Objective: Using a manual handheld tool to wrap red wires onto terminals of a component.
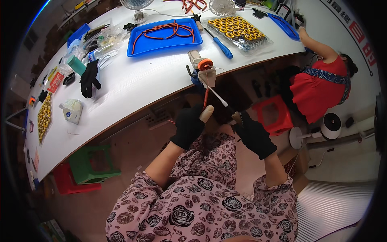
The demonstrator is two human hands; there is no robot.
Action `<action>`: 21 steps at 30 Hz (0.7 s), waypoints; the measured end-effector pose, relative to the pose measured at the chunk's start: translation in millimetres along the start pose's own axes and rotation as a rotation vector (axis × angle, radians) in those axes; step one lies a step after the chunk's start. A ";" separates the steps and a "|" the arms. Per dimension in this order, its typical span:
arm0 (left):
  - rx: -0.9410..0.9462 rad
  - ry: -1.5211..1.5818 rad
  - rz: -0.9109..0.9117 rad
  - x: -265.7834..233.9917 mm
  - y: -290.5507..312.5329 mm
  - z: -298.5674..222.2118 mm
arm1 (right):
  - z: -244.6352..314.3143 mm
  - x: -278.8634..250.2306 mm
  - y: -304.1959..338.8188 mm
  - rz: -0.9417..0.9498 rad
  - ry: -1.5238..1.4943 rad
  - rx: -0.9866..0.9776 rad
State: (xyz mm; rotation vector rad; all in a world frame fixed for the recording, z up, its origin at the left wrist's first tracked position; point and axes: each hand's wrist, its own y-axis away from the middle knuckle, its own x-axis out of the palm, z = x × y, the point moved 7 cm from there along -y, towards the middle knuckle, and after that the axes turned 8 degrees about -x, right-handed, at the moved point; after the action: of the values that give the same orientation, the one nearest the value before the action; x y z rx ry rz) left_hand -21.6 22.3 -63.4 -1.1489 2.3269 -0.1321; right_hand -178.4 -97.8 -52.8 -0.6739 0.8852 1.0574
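Observation:
A small bench vise [196, 74] is fixed at the table's front edge and has an orange-red ring-shaped coil [205, 64] in its jaws. From the coil a reddish wire [207, 97] runs down to my left hand [189, 127], which wears a black glove with a bare thumb and is closed on it. A short end of wire sticks out on that hand's left side. My right hand [254, 135], in a similar glove, grips a thin-shafted tool [218, 97] with a whitish sleeve. Its tip points up at the vise, just below the coil; whether it touches the wire is too small to tell.
Beyond the vise lie a blue tray [133, 47] with reddish wires, a blue-handled screwdriver [223, 47] and a clear pack of yellow ring coils [238, 34]. A black glove [90, 78] and tissue pack [72, 111] sit left. Another person [318, 88] works at right beside a red stool [275, 117].

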 end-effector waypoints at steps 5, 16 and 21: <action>0.274 -0.218 0.138 -3.5 3.2 -16.2 | 28.1 -4.8 32.6 -0.185 0.093 -0.303; 0.584 -0.170 -0.092 3.5 -22.1 -29.2 | 29.6 31.5 180.6 0.310 -1.355 0.703; 0.766 -0.261 0.011 29.5 -23.6 -33.2 | 16.3 15.5 159.4 -0.108 -1.523 0.705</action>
State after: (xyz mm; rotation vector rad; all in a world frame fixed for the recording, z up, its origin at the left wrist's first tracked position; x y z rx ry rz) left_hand -36.1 -19.9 -40.1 -0.7045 1.7851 -0.7474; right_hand -319.0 -20.6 -67.1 0.6804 -0.1750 0.7645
